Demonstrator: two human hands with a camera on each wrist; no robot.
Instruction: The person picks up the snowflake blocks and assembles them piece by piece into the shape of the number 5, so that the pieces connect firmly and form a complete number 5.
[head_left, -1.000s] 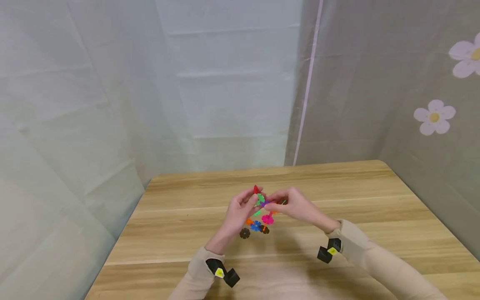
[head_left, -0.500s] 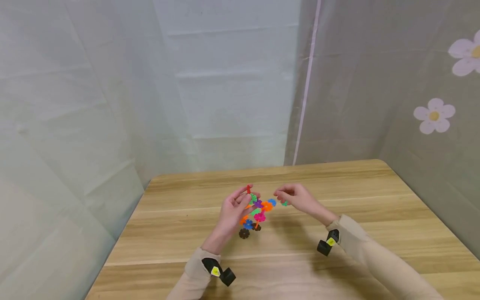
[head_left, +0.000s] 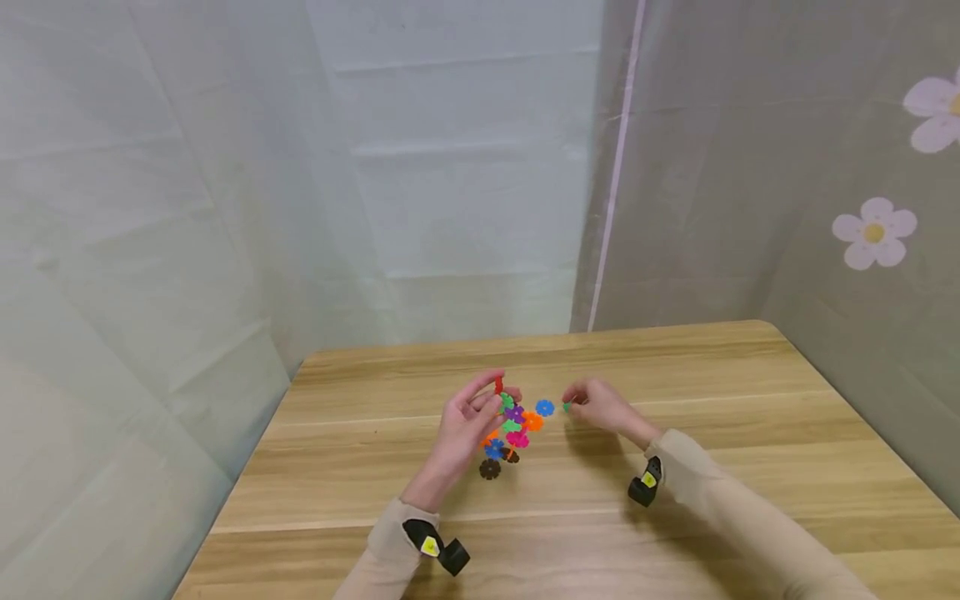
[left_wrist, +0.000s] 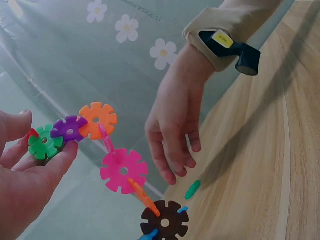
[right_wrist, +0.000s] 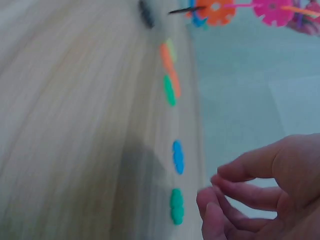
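From the head view I see the left hand (head_left: 468, 421) pinching the top of a chain of interlocked plastic snowflake discs in red, green, purple, orange, pink, blue and brown (head_left: 512, 425), held above the light wooden surface (head_left: 750, 417). A loose brown notched disc (head_left: 490, 469) lies on the surface just below it. The right hand (head_left: 600, 406) hovers low, fingers loosely curled and holding nothing, with a loose green disc (head_left: 567, 407) at its fingertips and a loose blue disc (head_left: 545, 407) between it and the chain. The small discs are hard to tell apart here.

In the left wrist view, the left hand's thumb and finger (left_wrist: 60, 162) grip the green disc at the chain's end; purple, orange, pink and brown discs hang down in a line. The chain's bottom is cut off by the frame edge. The right hand (left_wrist: 175, 130) reaches down beside the green disc (left_wrist: 192, 189).

The right wrist view is blurred: the green disc (right_wrist: 176, 206) and blue disc (right_wrist: 178, 157) lie edge-on near the relaxed fingers (right_wrist: 235, 192), and further discs beyond them blur together.
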